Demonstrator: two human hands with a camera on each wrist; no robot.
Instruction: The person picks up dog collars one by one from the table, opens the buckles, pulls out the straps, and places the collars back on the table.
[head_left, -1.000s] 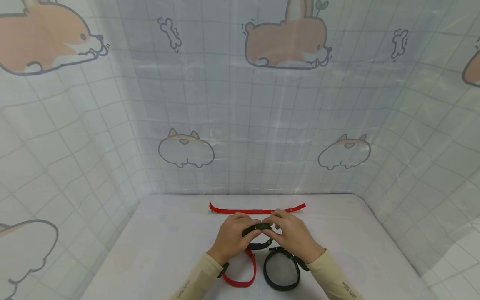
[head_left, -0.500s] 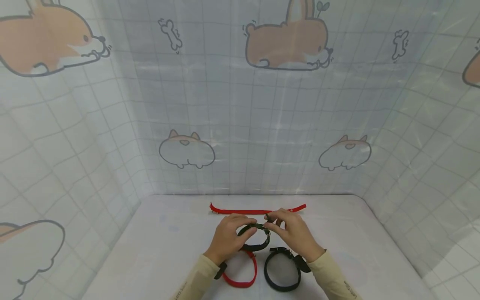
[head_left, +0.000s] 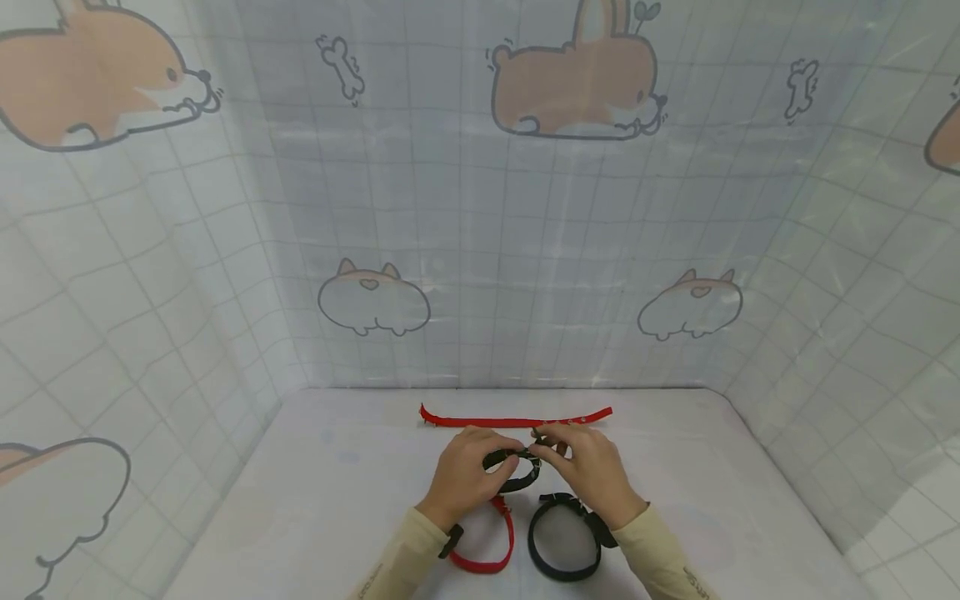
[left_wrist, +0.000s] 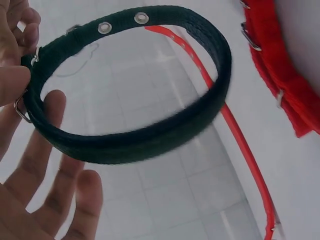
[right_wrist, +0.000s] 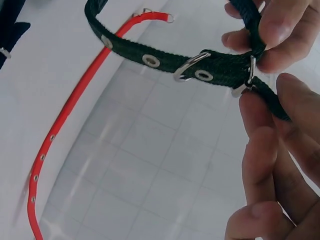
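A dark green collar (head_left: 522, 482) with metal eyelets is held up as a loop above the table. My left hand (head_left: 467, 473) pinches its band beside the buckle between thumb and fingers. Close against it, my right hand (head_left: 591, 468) pinches the collar's strap end at the buckle (right_wrist: 251, 70). In the right wrist view a D-ring (right_wrist: 192, 66) hangs on the band near the buckle, and the end passes between the right thumb and fingers. The left wrist view shows the loop (left_wrist: 150, 135) round and wide, with the left hand's lower fingers (left_wrist: 87, 200) extended beneath it.
A red collar (head_left: 517, 422) lies unfastened and stretched out along the back of the white table (head_left: 337, 500). Nearer me lie a looped red collar (head_left: 480, 567) and, right of it, a looped black collar (head_left: 564, 575). Patterned sheeting (head_left: 480, 217) rises at the back and sides.
The hands first drew slightly apart, the right fingers lifting the strap end away from the loop. Since then the left hand has shifted a little right, and the loop has tilted.
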